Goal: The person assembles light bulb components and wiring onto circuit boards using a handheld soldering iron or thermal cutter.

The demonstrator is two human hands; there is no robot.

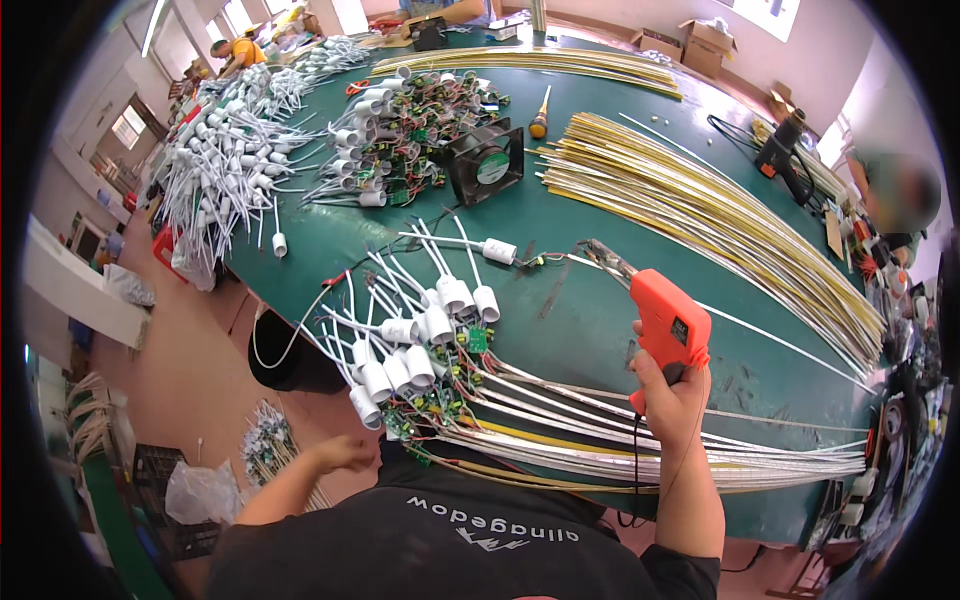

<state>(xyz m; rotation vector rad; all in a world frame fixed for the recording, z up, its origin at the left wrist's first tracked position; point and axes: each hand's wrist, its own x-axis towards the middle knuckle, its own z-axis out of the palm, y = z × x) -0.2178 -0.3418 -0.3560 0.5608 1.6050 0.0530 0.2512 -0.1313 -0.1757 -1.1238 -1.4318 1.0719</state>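
My right hand [662, 395] is closed around the grip of an orange-red soldering gun [668, 315]. Its metal tip [600, 250] points to the upper left, close to a small wired circuit board [540, 260]. A white lamp holder [497, 250] lies joined to that board by wires, and a thin white strip [770, 332] runs from it to the right. Beside the table's near edge, my left hand [345, 453] has its fingers curled; what they hold, if anything, is hidden. Just above it lies a cluster of white lamp holders [400, 370] with green boards [478, 340] and long strips.
A black fan [487, 165] stands before a heap of wired boards [425, 125]. Lamp holders [225, 150] pile up at the left. Yellow and white strips [690, 210], a screwdriver [540, 115] and a heat gun [780, 145] lie farther back. Two people are nearby.
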